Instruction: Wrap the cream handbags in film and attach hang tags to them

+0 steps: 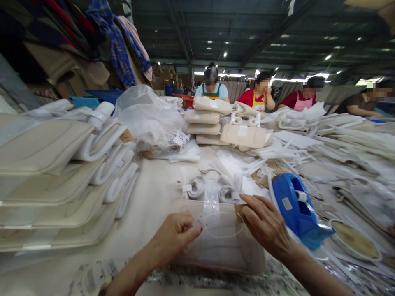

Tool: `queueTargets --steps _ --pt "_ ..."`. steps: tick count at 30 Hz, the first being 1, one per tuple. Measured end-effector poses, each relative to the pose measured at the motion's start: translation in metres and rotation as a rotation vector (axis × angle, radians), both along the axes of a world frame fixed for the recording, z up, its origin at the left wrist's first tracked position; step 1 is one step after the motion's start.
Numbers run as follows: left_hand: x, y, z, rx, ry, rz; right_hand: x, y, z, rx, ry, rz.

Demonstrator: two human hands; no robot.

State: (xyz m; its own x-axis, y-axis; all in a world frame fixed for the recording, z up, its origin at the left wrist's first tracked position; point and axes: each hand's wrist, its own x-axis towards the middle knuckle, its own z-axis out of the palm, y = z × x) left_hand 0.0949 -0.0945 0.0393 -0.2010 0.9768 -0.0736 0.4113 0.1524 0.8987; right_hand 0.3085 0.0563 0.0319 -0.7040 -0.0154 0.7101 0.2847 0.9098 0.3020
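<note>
Put the clock's centre on the cream bag [222,257], with twelve straight ahead of the worker: it lies flat on the table just before them, its white-wrapped straps [196,188] coiled in two rolls along its twelve o'clock edge, and a clear strip [211,203] running down between the rolls. At nine, the left hand [180,230] has thumb and forefinger drawn nearly together (a red nail catches my eye) beside the white cord [226,236] that loops over the bag; I can't tell whether they grip it. Toward two, the right hand [265,224] is loosely bent, its fingertips at the edge of a tan tag [238,213]; I can't tell from here whether they pinch it. A blue dispenser [288,201] sits at two, just beyond that hand, with a round white-rimmed object [354,238] at three. Toward ten rises a tall stack of cream bags [46,148], at eleven a cloudy heap of clear plastic [148,115]. At twelve, past a smaller pile [205,119], sits a co-worker in a green apron [211,91].
</note>
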Motion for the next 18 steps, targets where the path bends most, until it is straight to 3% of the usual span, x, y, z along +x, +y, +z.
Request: queueTargets --steps 2,5,11,18 --pt "0.005 -0.002 0.002 -0.186 -0.237 -0.030 0.001 0.004 0.004 0.003 -0.036 0.034" --pt "0.012 -0.003 0.000 -0.342 -0.472 0.064 0.001 0.006 0.014 0.000 -0.089 0.140" --pt "0.016 -0.003 -0.002 -0.319 -0.641 0.079 -0.004 0.004 0.031 -0.006 -0.189 0.272" --pt "0.002 -0.011 -0.001 -0.298 -0.709 0.087 0.001 0.014 0.024 -0.105 -0.157 0.244"
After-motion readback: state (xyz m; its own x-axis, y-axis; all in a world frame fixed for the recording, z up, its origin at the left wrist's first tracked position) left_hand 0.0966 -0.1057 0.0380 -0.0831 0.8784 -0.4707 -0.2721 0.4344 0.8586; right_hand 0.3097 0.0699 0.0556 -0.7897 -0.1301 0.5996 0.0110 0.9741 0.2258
